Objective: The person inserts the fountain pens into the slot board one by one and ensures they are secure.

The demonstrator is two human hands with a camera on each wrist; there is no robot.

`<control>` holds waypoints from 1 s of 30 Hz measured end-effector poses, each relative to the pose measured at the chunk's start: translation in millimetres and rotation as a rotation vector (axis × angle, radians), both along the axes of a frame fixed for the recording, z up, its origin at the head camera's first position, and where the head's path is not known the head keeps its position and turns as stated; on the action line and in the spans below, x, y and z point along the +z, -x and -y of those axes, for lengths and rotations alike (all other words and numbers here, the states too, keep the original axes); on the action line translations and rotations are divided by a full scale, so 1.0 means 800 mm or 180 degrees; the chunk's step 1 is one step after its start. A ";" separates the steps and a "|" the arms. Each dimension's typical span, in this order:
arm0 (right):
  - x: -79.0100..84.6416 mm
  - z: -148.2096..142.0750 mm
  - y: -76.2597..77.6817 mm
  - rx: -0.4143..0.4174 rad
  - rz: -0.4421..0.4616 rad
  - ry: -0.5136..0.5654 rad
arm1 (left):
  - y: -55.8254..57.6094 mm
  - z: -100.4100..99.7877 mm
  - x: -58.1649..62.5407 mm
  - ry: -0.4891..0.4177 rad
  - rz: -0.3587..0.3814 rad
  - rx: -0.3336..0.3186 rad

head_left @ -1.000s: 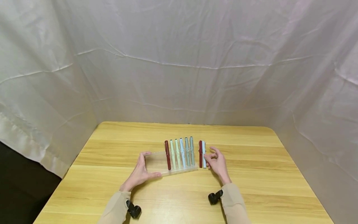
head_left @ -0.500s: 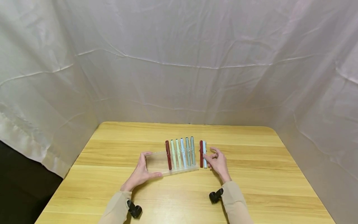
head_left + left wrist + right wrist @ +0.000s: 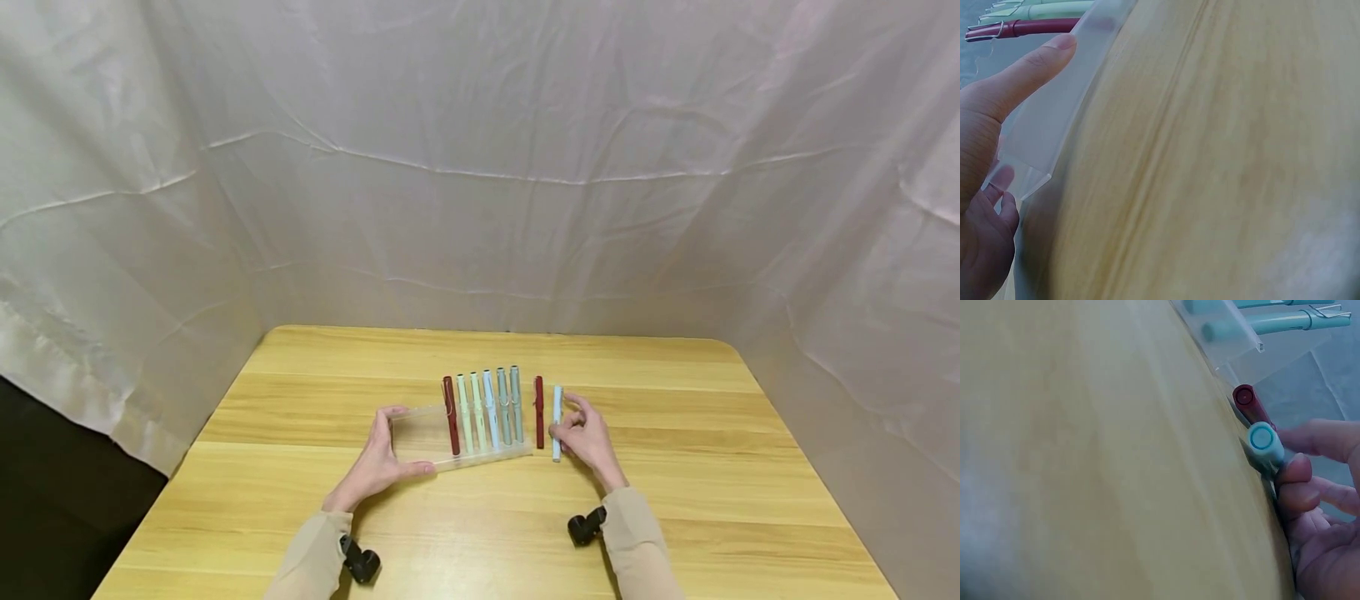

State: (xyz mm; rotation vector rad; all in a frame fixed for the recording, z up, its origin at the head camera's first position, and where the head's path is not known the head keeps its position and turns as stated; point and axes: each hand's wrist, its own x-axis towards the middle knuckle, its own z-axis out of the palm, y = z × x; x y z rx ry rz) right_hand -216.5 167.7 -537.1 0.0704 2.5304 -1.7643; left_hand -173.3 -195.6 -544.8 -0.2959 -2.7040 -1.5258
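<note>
My left hand (image 3: 378,457) grips the left end of a clear plastic pen tray (image 3: 420,433), thumb along the near edge and fingers at the far side. Side by side in the tray lie a dark red pen (image 3: 451,417), two light green pens (image 3: 472,412), a light blue one and two grey-teal pens (image 3: 510,406). To the right of the tray, a second dark red pen (image 3: 539,414) lies on the table. My right hand (image 3: 590,439) pinches another light blue pen (image 3: 557,406) between thumb and fingers, just right of that red pen. Its round end (image 3: 1262,439) faces the right wrist camera.
The wooden table (image 3: 465,533) carries the tray and pens. Pale curtains (image 3: 480,208) hang behind it and along both sides. Each sleeve has a black wrist camera (image 3: 587,527) strapped on.
The light blue pen in my right hand has moved right and toward me, leaving a gap beside the loose red pen. My left hand and the tray stay where they were.
</note>
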 end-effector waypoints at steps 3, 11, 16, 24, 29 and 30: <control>-0.002 -0.001 0.003 0.0000 0.0030 0.0015 | 0.000 0.000 0.000 -0.0022 0.0016 -0.0006; -0.004 0.000 0.009 -0.0063 0.0038 -0.0099 | -0.001 0.000 0.001 -0.0049 0.0044 -0.0006; -0.002 0.001 0.009 -0.0056 0.0048 -0.0092 | -0.001 0.000 0.001 -0.0054 0.0030 -0.0008; -0.001 0.003 0.010 -0.0105 0.0065 -0.0106 | 0.000 -0.001 0.000 -0.0019 -0.0009 0.0011; -0.002 0.003 0.013 -0.0178 0.0075 -0.0124 | 0.000 0.000 0.000 -0.0027 -0.0005 -0.0006; -0.003 0.003 0.013 -0.0192 0.0083 -0.0133 | 0.000 0.000 0.000 -0.0038 0.0000 -0.0009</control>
